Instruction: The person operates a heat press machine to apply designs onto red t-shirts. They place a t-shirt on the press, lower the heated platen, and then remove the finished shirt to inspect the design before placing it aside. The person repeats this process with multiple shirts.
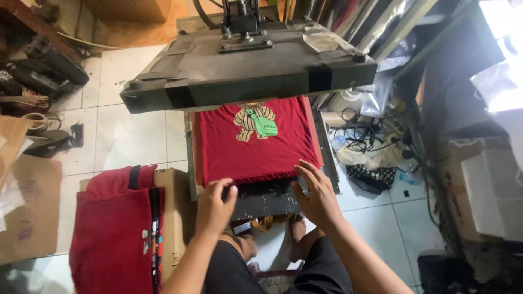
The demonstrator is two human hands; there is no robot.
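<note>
A red T-shirt [253,147] lies spread flat on the lower platen [267,197] of a heat press, its printed picture of a cartoon bear with a green bag [255,121] facing up near the far end. The press's heavy upper plate [248,68] hangs raised above the shirt, covering its top edge, with strips of dark tape wrapped round its front rim.

The left hand [214,204] sits at the near left corner of the shirt, its fingers [227,190] curled narrow and pinching the hem where the cloth folds over the platen's front edge. The right hand [317,193] is at the near right corner, fingers [306,170] spread loosely and laid on the hem, thumb tucked under the edge; whether it truly grips the cloth I cannot tell. The two hands are apart, with bare dark platen showing between them below the hem.

To the left, a stack of folded red garments [114,228] rests on a cardboard box [173,218], just beside the press stand. Flattened cardboard [30,215] lies on the white tiled floor [131,136] further left. On the right, a tangle of black cables [359,133] and a patterned black bag [372,177] lie on the floor near the press. The person's knees and bare feet show below the platen.
</note>
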